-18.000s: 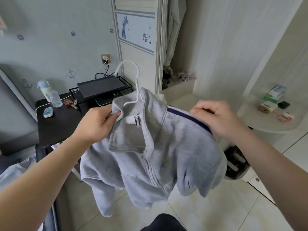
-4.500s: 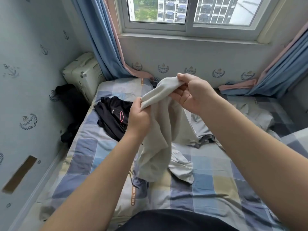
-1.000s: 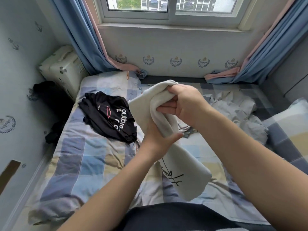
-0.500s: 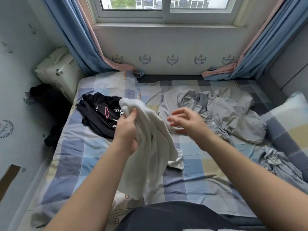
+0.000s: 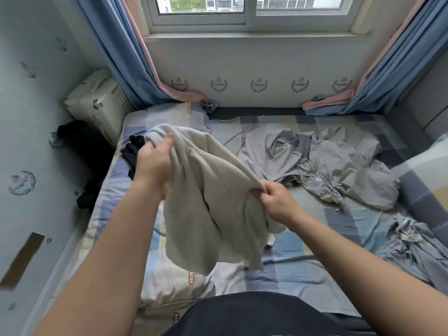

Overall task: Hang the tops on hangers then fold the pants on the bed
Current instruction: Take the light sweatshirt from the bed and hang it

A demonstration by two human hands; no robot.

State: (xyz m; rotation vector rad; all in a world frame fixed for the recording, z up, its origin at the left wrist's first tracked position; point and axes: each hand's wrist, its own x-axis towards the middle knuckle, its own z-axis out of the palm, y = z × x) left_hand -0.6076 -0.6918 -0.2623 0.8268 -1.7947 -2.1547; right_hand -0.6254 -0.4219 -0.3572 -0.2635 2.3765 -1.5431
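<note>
Two bare forearms (image 5: 116, 238), dark top (image 5: 254, 314) (navy or black, hard to tell)

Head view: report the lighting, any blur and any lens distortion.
Head view: soft daylight from the window lights the bed evenly, with no glare and only faint shadow under the beige garment. Head view: the wide lens bows the window sill and the left wall. Head view: the left hand looks slightly smeared, the right hand sharper.

Beige garment (image 5: 208, 190), grey clothes (image 5: 339, 166), blue-checked bed (image 5: 303, 267), blue/pink curtains (image 5: 126, 57).
</note>
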